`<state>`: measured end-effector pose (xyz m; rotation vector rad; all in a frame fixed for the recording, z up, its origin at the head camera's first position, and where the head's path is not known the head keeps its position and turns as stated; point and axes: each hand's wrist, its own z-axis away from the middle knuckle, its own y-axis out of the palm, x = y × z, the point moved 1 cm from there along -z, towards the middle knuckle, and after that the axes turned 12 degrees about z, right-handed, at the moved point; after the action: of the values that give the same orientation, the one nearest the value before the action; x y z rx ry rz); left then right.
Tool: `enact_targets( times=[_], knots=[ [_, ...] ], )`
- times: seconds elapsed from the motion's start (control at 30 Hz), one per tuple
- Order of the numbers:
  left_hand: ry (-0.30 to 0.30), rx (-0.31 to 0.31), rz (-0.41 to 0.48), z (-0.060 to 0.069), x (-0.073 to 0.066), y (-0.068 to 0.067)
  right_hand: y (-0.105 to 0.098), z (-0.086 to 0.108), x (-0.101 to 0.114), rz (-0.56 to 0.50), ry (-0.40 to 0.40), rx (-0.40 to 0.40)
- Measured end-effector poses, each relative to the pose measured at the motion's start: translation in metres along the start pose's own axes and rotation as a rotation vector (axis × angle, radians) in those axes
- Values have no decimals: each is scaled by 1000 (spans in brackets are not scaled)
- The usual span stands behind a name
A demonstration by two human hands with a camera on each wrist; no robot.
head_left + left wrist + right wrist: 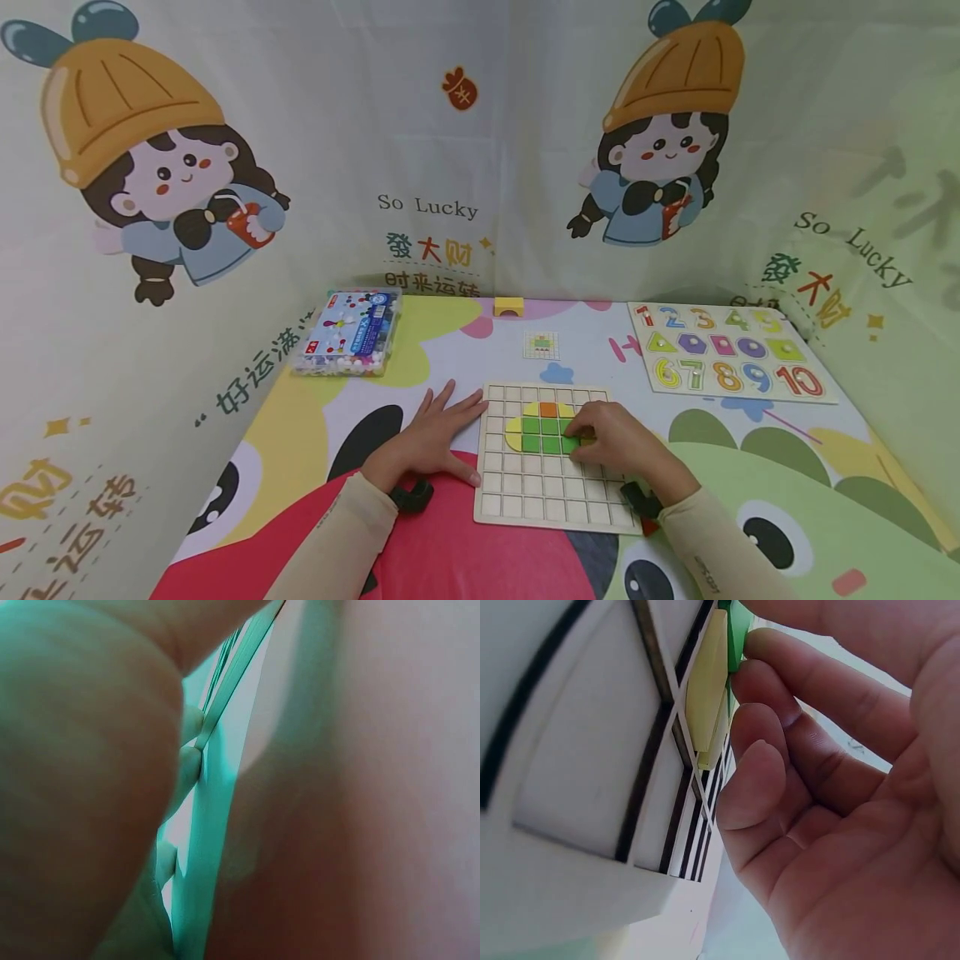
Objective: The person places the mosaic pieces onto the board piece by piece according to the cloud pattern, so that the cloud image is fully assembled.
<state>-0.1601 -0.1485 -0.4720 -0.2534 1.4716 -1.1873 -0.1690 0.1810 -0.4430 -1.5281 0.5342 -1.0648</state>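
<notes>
A wooden grid board [555, 500] lies on the table and bears green, yellow and orange tiles in its upper middle. Over the right part of this pattern, my right hand [618, 437] holds a green tile [739, 634] between thumb and forefinger, low against the board. The other right fingers are curled, and yellow pieces [707, 690] sit in the grid beside them in the right wrist view. My left hand [435, 437] lies spread at the board's left edge, fingertips and thumb touching it. In the left wrist view the palm hides most of the board.
Behind the board lies a small pattern card [542, 345], with a yellow block [508, 307] farther back. A clear plastic box [348, 332] of colourful pieces stands at the back left. A number puzzle board [727, 350] lies at the back right. The tablecloth [450, 550] is printed.
</notes>
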Motion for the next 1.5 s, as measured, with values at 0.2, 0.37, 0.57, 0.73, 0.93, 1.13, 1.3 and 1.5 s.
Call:
enact_targets(
  times=[0.2,0.37,0.57,0.73,0.93,1.13,1.3,1.5],
  knots=[
    [5,0,-2,-2,-1,1,-1,2,-1,2,8,3],
    [7,4,1,-2,-3,0,-10,8,-3,-10,-8,-23],
    [1,9,14,1,-1,-3,-31,31,-21,-43,-41,-153],
    [3,14,2,2,0,-4,-43,61,-41,-10,31,-218],
    [31,9,20,-1,2,-3,-50,91,-59,4,109,-190],
    [33,5,34,0,0,-4,-40,109,-70,-72,108,-81],
    [29,6,38,1,-2,-5,-25,111,-71,-179,81,10],
    [27,6,36,1,-3,-4,-18,111,-66,-221,-14,11]
  ],
)
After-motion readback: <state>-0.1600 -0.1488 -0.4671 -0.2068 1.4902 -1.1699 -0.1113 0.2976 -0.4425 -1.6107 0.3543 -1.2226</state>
